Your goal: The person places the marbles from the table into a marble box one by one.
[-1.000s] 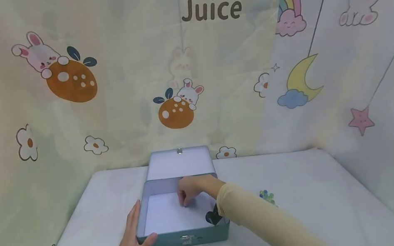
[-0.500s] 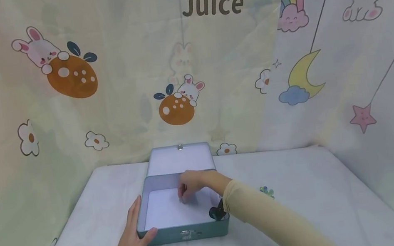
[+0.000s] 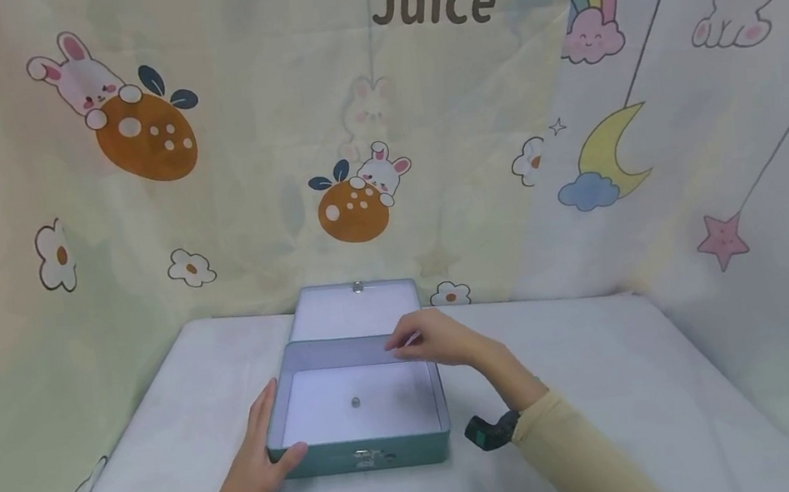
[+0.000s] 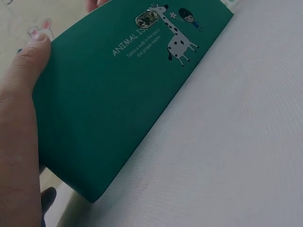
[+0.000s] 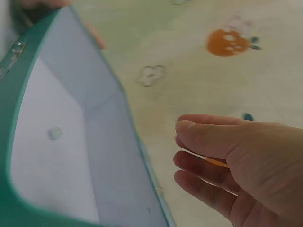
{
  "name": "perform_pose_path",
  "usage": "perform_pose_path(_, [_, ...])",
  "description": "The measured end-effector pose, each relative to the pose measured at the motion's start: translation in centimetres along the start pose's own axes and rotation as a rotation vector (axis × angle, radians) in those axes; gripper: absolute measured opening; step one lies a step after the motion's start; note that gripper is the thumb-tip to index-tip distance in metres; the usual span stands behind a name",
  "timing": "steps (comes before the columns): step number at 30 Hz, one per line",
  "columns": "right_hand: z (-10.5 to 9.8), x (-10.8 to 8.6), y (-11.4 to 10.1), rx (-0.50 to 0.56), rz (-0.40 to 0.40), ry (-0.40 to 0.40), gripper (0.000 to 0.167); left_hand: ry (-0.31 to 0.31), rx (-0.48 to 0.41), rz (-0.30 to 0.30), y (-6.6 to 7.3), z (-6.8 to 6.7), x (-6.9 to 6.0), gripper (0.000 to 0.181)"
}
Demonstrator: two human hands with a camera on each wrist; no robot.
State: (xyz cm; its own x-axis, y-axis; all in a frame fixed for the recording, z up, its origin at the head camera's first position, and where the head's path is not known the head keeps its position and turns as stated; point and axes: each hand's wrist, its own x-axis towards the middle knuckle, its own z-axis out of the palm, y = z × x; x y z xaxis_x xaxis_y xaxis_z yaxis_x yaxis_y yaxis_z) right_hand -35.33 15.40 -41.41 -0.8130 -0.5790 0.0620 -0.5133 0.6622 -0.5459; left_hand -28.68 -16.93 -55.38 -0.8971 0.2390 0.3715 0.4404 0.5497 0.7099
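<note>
A green tin box (image 3: 364, 457) stands on the white-covered table with its lid (image 3: 354, 309) swung back. My left hand (image 3: 261, 458) holds the box by its front left corner, with the thumb (image 4: 29, 59) at the front and the other fingers along the left side. On the pale floor inside lies one small clear marble (image 3: 355, 403), which the right wrist view shows blurred. My right hand (image 3: 438, 339) hovers over the back right corner of the box. Its fingers are loosely bent, with nothing visible between them.
A white cloth (image 3: 611, 384) covers the table. A patterned curtain (image 3: 241, 175) hangs close behind it and at both sides. A dark wrist camera (image 3: 492, 431) sits on my right wrist, beside the box's right wall.
My right hand has let go of the marble on the box floor and moved up and right. The cluster of marbles on the table is now behind my right arm. The left hand stays put.
</note>
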Motion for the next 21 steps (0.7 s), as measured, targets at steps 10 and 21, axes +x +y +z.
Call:
perform_pose_path(10, [-2.0, -7.3, 4.7, 0.14, 0.153, 0.312, 0.021, 0.002, -0.011, -0.004, -0.1, -0.1, 0.0, 0.098])
perform_pose_path(21, [-2.4, -11.7, 9.0, 0.172, 0.255, 0.445, 0.023, -0.006, -0.026, -0.019, -0.2, 0.1, 0.1, 0.098])
